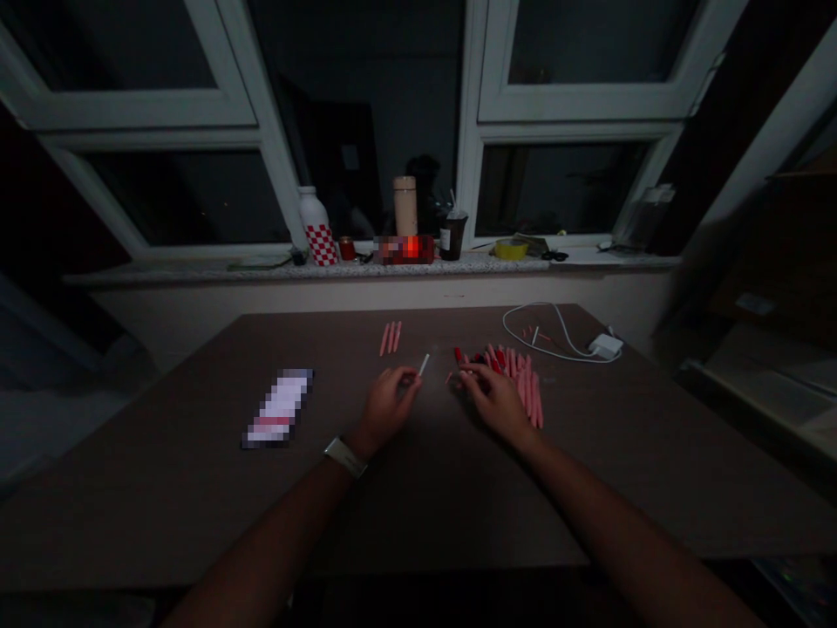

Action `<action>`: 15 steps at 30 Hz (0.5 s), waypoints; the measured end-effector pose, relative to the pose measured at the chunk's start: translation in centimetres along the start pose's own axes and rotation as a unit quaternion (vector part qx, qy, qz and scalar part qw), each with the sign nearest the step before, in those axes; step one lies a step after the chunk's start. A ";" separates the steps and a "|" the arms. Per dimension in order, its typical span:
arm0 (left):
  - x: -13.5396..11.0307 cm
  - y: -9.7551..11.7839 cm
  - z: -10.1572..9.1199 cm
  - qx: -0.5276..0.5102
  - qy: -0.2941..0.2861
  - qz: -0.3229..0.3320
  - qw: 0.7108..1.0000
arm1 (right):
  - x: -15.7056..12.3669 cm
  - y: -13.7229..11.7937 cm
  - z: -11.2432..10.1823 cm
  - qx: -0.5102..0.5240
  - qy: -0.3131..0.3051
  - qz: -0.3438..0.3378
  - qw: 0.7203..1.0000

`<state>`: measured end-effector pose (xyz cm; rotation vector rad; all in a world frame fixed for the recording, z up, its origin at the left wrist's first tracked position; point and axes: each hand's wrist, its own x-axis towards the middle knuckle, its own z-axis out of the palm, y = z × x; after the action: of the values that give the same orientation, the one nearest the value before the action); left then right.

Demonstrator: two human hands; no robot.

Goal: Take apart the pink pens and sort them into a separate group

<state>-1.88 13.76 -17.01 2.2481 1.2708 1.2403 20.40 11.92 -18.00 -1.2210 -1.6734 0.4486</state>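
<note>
While we leaned over a brown table [163, 488], a heap of pink tubes [523, 384] with red ends served as our landmark. Beyond the heap ran a stone window sill [366, 270]; left of it lay 3 loose pink tubes [391, 338], and right of it a white charger [605, 346]. Our left hand [389, 408], wearing a watch [345, 457], pinched a thin white stick [424, 365] beside the heap, while our right hand [497, 403] curved open, fingers loosely spread, touching its near edge.

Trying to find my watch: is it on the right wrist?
No, the white-strapped watch sits on the left wrist.
</note>
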 end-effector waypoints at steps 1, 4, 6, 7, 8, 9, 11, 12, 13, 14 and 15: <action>0.1 -0.2 0.0 -0.022 0.009 -0.021 0.999 | 0.1 0.2 -0.1 -0.008 0.003 -0.002 1.000; 0.3 -0.3 0.3 -0.105 0.008 -0.068 0.992 | 0.0 0.1 0.0 -0.019 -0.025 -0.010 0.999; 0.4 -0.3 0.5 -0.144 0.002 -0.072 0.987 | -0.3 -0.3 0.4 -0.015 -0.058 -0.026 0.998; 0.4 -0.3 0.6 -0.157 0.003 -0.067 0.985 | -0.5 -0.5 0.7 -0.011 -0.068 -0.039 0.997; 0.4 -0.3 0.8 -0.169 0.003 -0.059 0.984 | -0.7 -0.7 1.0 -0.007 -0.076 -0.053 0.996; 0.4 -0.4 0.9 -0.181 0.000 -0.052 0.982 | -0.9 -1.0 1.2 -0.004 -0.084 -0.065 0.994; 0.3 -0.3 1.1 -0.203 -0.016 -0.041 0.978 | -1.1 -1.4 1.6 0.004 -0.103 -0.077 0.992; 0.2 -0.3 1.1 -0.208 -0.029 -0.035 0.977 | -1.2 -1.5 1.7 0.008 -0.110 -0.077 0.991; 0.2 -0.2 1.1 -0.207 -0.041 -0.030 0.977 | -1.2 -1.6 1.8 0.011 -0.114 -0.077 0.991; 0.2 -0.1 1.0 -0.202 -0.053 -0.024 0.978 | -1.3 -1.7 1.8 0.014 -0.115 -0.076 0.990; 0.2 0.0 1.0 -0.196 -0.062 -0.020 0.978 | -1.2 -1.7 1.9 0.016 -0.114 -0.075 0.991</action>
<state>-1.07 14.01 -17.47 1.9711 0.9249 1.1924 17.97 10.55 -18.20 -1.0414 -1.9291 0.5354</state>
